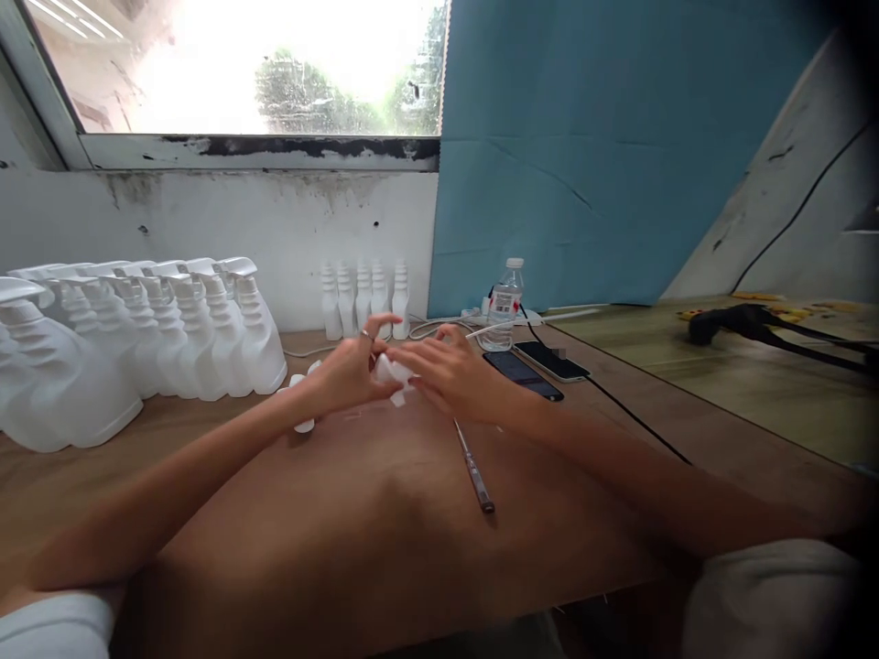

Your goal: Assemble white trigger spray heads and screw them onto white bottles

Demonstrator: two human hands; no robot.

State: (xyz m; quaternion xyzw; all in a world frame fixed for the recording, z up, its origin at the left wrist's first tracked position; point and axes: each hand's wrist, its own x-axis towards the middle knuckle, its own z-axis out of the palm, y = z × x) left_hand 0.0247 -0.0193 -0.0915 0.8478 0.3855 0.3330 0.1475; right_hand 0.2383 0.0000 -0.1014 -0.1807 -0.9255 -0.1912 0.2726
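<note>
Over the middle of the table, my left hand (350, 371) curves its thumb and fingers around a small white plastic piece (394, 370). From the other side, my right hand (457, 373) has its fingers bent over the same piece, hiding part of it. Its exact kind cannot be made out. Beside my left wrist lie more small white plastic parts (303, 423), partly covered by the forearm. A slim pen-like tool with a metal shaft (475, 471) rests on the table just below my right hand.
Large white bottles (254, 339) stand in rows at the left. Several slim white bottles (379, 297) line the wall. To the right are a clear water bottle (504, 307), a dark phone (522, 374), another phone (553, 360), cables and a black strap (748, 325).
</note>
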